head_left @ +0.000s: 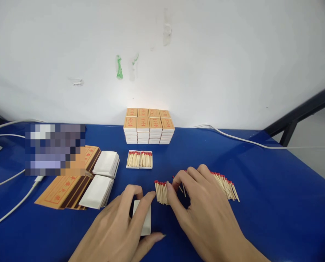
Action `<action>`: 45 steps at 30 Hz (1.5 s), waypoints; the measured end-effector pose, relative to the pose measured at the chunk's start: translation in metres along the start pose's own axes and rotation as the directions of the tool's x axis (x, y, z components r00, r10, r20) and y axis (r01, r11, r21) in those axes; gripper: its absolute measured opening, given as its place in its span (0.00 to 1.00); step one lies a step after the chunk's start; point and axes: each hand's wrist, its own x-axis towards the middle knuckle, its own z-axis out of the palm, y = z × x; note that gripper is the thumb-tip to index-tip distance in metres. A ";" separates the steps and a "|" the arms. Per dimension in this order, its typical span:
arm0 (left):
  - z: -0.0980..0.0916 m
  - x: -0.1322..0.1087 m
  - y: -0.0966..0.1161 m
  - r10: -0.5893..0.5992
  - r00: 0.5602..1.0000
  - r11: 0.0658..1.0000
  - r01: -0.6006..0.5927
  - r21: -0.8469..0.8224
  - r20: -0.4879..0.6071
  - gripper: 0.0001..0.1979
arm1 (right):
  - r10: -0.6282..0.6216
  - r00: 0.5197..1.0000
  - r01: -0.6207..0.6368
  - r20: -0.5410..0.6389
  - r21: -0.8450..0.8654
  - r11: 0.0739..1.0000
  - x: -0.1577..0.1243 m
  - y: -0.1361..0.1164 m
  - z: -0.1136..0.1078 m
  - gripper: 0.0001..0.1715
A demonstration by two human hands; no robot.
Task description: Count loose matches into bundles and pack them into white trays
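- White cable plug sits at far left; route the cable clear of the work.
- Printed orange card lies flat, overlapped; two stacks of white card pieces stand just to its right.
- Left hand: fingers bent and spread over a white tray, thumb apart at the near side. Whether it grips the tray cannot be told. Light pressure should be enough to steady the card without creasing it.
- Two filled trays lie side by side beyond the hands, red heads at the far end; use them as the alignment reference.
- Stacked matchboxes stand behind, against the wall.
- Match cluster: on the blue table between the hands, heads away from the person. The step in hand appears to be parting and squaring this row; level the heads and avoid crossed sticks.
- Right hand: fingers curled, thumb at the cluster's right edge. Whether any match is pinched cannot be told. Press mid-stick, not on the heads.
- Loose match pile: beyond the right hand, fanned; avoid brushing it with the knuckles.
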 end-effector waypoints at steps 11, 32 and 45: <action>0.000 0.000 0.000 -0.024 0.999 1.000 0.024 0.008 -0.027 0.22 | -0.093 0.994 0.074 -0.063 -0.258 0.963 -0.003 0.014 -0.007 0.10; -0.001 0.001 0.002 -0.044 0.999 0.999 0.044 0.006 -0.030 0.22 | -0.077 0.995 0.053 -0.065 -0.311 0.949 -0.003 0.011 -0.006 0.12; -0.001 -0.004 0.001 -0.045 0.999 0.999 0.045 -0.020 0.017 0.22 | -0.069 0.997 0.058 -0.047 -0.192 0.980 -0.004 0.010 -0.010 0.14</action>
